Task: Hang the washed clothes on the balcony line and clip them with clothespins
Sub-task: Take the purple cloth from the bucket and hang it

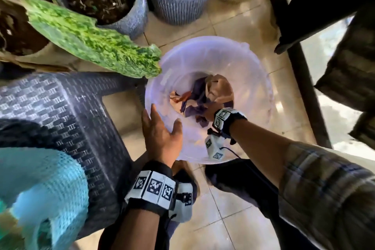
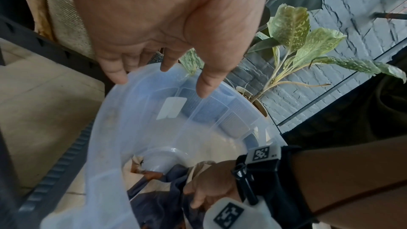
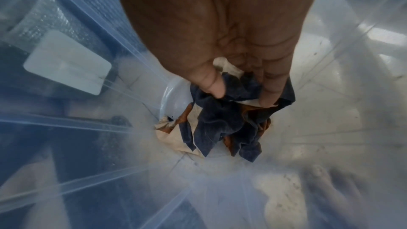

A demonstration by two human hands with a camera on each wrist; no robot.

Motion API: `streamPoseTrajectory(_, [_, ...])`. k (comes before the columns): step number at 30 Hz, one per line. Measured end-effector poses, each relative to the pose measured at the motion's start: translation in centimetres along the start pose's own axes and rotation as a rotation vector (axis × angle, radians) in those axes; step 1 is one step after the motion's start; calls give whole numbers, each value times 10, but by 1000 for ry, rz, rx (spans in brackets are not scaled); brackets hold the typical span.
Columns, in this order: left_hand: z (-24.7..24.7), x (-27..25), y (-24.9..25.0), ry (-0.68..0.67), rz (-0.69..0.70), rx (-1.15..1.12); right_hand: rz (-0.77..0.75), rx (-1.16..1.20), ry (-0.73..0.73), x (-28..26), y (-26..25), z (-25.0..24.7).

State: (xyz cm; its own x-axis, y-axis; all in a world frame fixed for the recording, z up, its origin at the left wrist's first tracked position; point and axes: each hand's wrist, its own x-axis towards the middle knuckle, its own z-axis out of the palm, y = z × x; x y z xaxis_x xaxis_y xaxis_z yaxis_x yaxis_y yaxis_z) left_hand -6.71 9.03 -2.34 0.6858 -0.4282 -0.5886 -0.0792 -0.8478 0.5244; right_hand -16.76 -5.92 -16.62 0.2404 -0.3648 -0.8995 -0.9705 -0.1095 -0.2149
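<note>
From above, my left hand [image 1: 161, 138] lies flat-fingered on the bucket [image 1: 203, 50] rim. The left wrist view shows my right hand [image 2: 211, 184] among the washed clothes [image 2: 154, 196]. Right wrist: fingers [image 3: 214, 86] pinch a dark fold, soft, probably damp-heavy; best gathered by an edge.

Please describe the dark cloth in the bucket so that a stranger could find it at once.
Look into the translucent white plastic bucket standing on the beige floor tiles. At its bottom lies a small heap of crumpled clothes, and the right hand grips the dark navy blue cloth on top. The pieces around it are cream and rust-orange.
</note>
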Motion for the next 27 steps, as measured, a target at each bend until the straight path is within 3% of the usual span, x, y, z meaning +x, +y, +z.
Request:
streamPoseTrajectory(3, [3,0,-4,14,1,30,-39,-185,-11,9,6,6])
streamPoseTrajectory(6, [3,-3,-8,10,23,70,-12,-145,23,5,7,-4])
streamPoseTrajectory(10, [-4,-7,-1,-11,60,47,19,232,442,-23,-8,-35])
streamPoseTrajectory(14, [-20,-22,14,-99,121,36,-42,580,449,-79,-12,-52])
streamPoseTrajectory(17, [-32,-40,28,-154,234,97,-226,763,432,-136,-8,-64])
streamPoseTrajectory(23, [-66,-88,92,-246,503,71,-730,570,521,-288,-5,-92])
streamPoseTrajectory(27, [-94,-126,143,-294,597,106,-826,610,573,-348,-17,-101])
